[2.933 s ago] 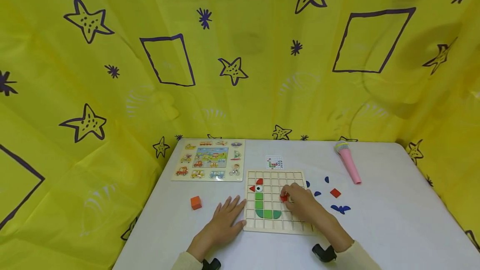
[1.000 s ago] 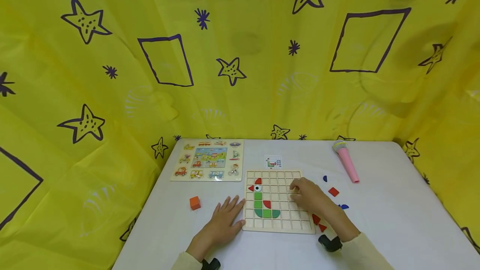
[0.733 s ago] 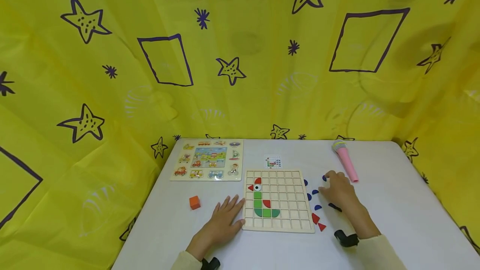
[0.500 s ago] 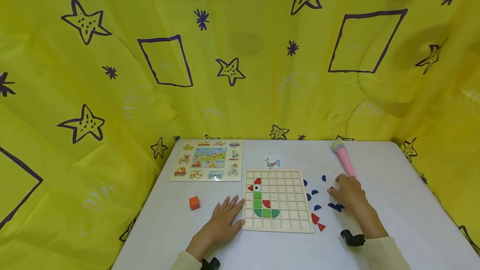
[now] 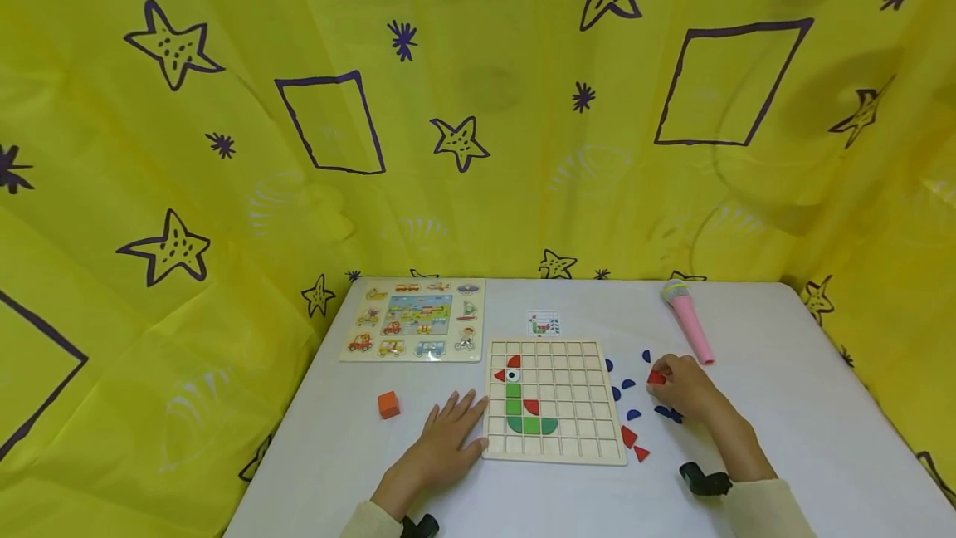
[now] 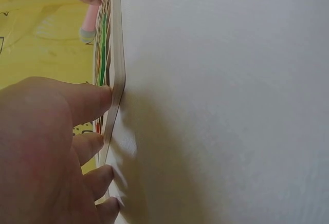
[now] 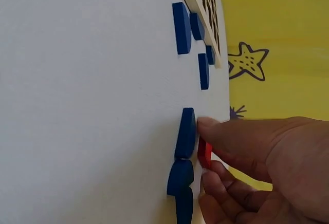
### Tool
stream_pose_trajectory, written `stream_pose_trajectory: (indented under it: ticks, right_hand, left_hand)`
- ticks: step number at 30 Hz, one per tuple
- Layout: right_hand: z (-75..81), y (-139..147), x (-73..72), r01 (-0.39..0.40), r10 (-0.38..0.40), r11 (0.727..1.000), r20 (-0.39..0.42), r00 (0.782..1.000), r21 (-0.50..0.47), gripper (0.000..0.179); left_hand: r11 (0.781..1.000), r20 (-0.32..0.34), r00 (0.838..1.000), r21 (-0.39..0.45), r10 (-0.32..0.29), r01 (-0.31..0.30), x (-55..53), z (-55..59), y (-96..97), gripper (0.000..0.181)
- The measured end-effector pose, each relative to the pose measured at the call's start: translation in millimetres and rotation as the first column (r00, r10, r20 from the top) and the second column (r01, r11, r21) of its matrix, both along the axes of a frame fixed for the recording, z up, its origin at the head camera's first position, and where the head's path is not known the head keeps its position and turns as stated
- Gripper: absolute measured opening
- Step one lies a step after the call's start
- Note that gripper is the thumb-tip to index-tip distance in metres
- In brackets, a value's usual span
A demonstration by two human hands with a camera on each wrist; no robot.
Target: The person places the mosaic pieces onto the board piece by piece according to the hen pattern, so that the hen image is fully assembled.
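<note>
My left hand lies with spread, straight fingers on the table, thumb and fingertips at the left edge of a wooden grid board. In the left wrist view the fingertips touch the board's side. To the right of the board, my right hand pinches a red square tile between thumb and fingers, close over the table. Set into the grid are green tiles, a red quarter-round piece, a white eye tile and red pieces at the top left, forming a bird-like shape.
Several blue half-round pieces and some red pieces lie right of the board. A pink toy microphone is behind them. A small pattern card, a vehicle picture puzzle and an orange cube also lie on the table.
The right hand has left the red quarter-round piece in the grid, moved right off the board and picked up the red square tile. My left hand has stayed in place.
</note>
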State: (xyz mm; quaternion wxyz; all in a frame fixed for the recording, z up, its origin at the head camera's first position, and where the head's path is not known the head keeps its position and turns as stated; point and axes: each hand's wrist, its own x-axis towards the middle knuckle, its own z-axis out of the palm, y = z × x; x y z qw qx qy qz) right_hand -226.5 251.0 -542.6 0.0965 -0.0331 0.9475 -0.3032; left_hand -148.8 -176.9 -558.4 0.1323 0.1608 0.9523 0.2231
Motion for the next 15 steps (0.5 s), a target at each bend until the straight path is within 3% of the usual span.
stream_pose_trajectory:
  ticks: [4, 15]
  right_hand:
    - [-4.5, -1.3, 0.0, -0.037, 0.037, 0.999, -0.029, 0.999, 0.004, 0.029]
    - [-9.8, -9.7, 0.6, -0.041, 0.043, 0.999, -0.093, 0.995, 0.026, 0.021]
  left_hand:
    - [1.000, 0.006, 1.000, -0.006, 0.004, -0.004, 0.6, 0.5, -0.1, 0.067]
    - [1.000, -0.008, 1.000, 0.009, -0.004, 0.004, 2.8, 5.1, 1.2, 0.066]
